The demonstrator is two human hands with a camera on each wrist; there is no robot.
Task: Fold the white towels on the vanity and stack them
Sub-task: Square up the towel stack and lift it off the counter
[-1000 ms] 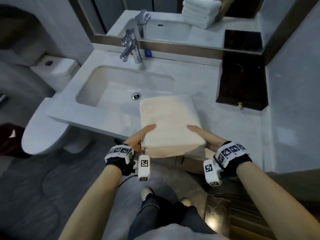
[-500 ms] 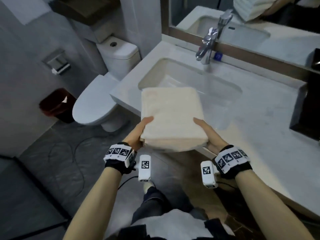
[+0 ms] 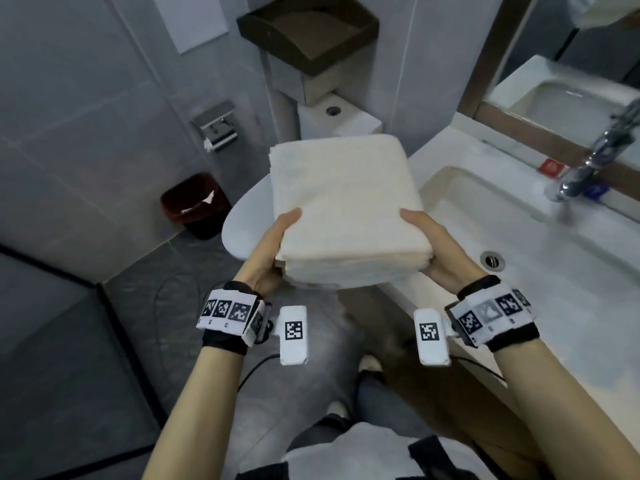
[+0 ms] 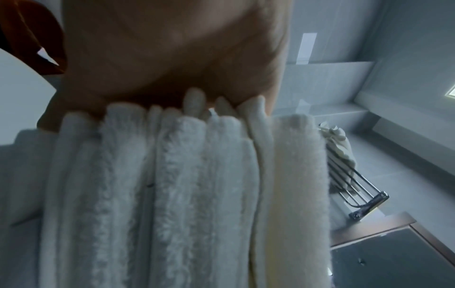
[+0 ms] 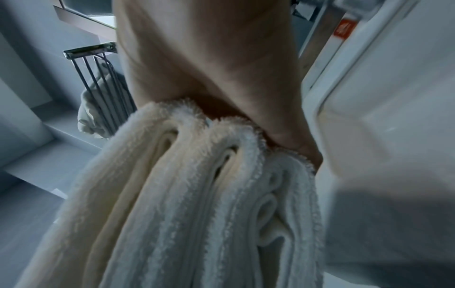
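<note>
The vanity (image 3: 519,244) with its sink runs along the right; a toilet (image 3: 239,233) sits below and behind the load. A stack of folded white towels (image 3: 343,209) is held level in the air, off the counter's left end, above the toilet, its long axis pointing away from the person. The left hand (image 3: 270,251) clasps the near left edge, the right hand (image 3: 433,247) the near right edge, thumbs on top, fingers hidden beneath.

Towels (image 3: 343,209) fluffy white terry cloth; faucet (image 3: 588,164) shiny chrome metal; vanity (image 3: 561,299) smooth, glossy white stone.
</note>
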